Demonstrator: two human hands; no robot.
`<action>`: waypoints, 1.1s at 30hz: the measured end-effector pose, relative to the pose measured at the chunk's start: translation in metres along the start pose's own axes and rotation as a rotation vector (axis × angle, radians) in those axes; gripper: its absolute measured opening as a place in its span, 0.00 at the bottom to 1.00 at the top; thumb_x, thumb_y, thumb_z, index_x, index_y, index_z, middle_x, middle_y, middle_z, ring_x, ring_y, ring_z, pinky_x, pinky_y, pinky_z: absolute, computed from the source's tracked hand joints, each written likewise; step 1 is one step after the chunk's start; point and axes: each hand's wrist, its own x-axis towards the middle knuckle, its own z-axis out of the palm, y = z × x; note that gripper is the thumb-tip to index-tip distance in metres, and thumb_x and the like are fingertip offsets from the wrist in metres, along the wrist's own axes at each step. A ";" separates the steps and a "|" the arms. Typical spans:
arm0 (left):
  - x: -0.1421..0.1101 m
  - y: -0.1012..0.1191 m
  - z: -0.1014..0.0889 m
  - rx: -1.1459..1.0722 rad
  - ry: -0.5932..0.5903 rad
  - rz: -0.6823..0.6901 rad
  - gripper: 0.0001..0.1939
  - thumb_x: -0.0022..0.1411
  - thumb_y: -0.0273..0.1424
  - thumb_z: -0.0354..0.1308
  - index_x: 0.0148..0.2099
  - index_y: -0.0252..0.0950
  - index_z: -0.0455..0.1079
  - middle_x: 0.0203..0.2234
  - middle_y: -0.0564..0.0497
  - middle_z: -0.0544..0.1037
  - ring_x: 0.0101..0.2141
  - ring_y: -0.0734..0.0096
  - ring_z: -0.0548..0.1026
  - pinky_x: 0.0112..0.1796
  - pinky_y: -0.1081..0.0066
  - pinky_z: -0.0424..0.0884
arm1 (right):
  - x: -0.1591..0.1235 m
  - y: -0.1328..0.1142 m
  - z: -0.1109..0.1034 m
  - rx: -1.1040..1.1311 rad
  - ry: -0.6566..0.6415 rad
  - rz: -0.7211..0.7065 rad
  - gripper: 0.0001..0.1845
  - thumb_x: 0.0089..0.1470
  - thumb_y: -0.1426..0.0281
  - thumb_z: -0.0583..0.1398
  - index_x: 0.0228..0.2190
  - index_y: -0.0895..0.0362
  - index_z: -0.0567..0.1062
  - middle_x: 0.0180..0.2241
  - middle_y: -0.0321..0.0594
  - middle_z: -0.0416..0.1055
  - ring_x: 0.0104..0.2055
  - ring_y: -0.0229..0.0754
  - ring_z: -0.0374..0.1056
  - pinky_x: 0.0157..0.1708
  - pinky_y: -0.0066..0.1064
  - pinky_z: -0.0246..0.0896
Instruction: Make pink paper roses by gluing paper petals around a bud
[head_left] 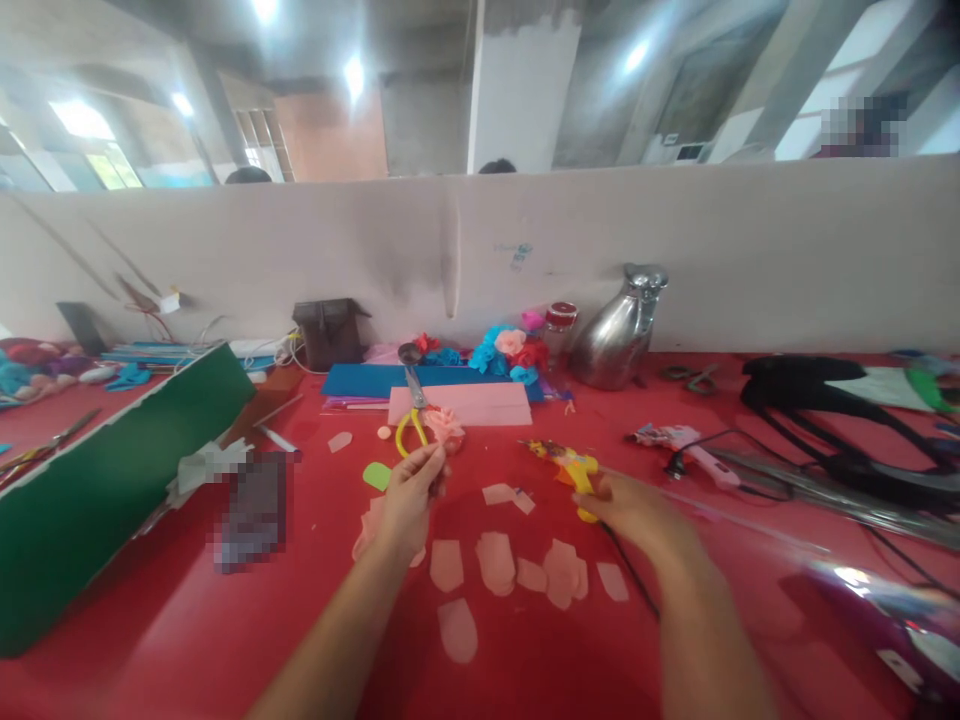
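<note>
Pinched in my left hand (pixel 415 490) is a pink paper flower (pixel 445 426), its bloom just above my fingertips. My right hand (pixel 615 505) is closed round the handle of a yellow hot glue gun (pixel 574 468), whose nozzle points left toward the flower. A dark cord trails from the gun under my right wrist. Pink paper petals (pixel 495 562) lie in loose piles on the red table between my forearms. Behind the flower are scissors (pixel 411 425) with yellow handles, and a green paper piece (pixel 376 476) sits left of it.
Pink paper sheets (pixel 487 404) and a blue sheet (pixel 360 381) lie farther back, near finished paper flowers (pixel 501 350). A metal jug (pixel 619 335) and a red-lidded jar (pixel 559 330) stand by the partition. A pink glue gun (pixel 701 455) rests right; a green board (pixel 127 490) stands left.
</note>
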 end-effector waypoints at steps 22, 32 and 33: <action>0.007 -0.008 -0.004 0.076 0.027 0.026 0.16 0.46 0.40 0.65 0.31 0.33 0.70 0.18 0.57 0.65 0.17 0.84 0.58 0.18 0.79 0.52 | -0.029 -0.045 0.023 1.597 -0.123 -0.298 0.16 0.39 0.70 0.68 0.33 0.53 0.72 0.27 0.34 0.70 0.27 0.35 0.65 0.29 0.28 0.60; 0.003 -0.005 -0.003 0.244 0.070 0.205 0.15 0.50 0.42 0.60 0.29 0.34 0.68 0.18 0.56 0.64 0.18 0.82 0.57 0.20 0.77 0.51 | -0.039 -0.062 0.026 1.284 -0.322 -0.409 0.19 0.41 0.54 0.65 0.22 0.57 0.70 0.15 0.32 0.62 0.18 0.33 0.55 0.21 0.28 0.51; 0.003 -0.005 -0.003 0.251 0.077 0.219 0.16 0.50 0.43 0.60 0.29 0.34 0.68 0.18 0.56 0.64 0.19 0.81 0.57 0.20 0.77 0.51 | -0.040 -0.065 0.027 1.233 -0.300 -0.395 0.18 0.40 0.54 0.65 0.22 0.57 0.71 0.16 0.33 0.63 0.19 0.34 0.57 0.22 0.28 0.53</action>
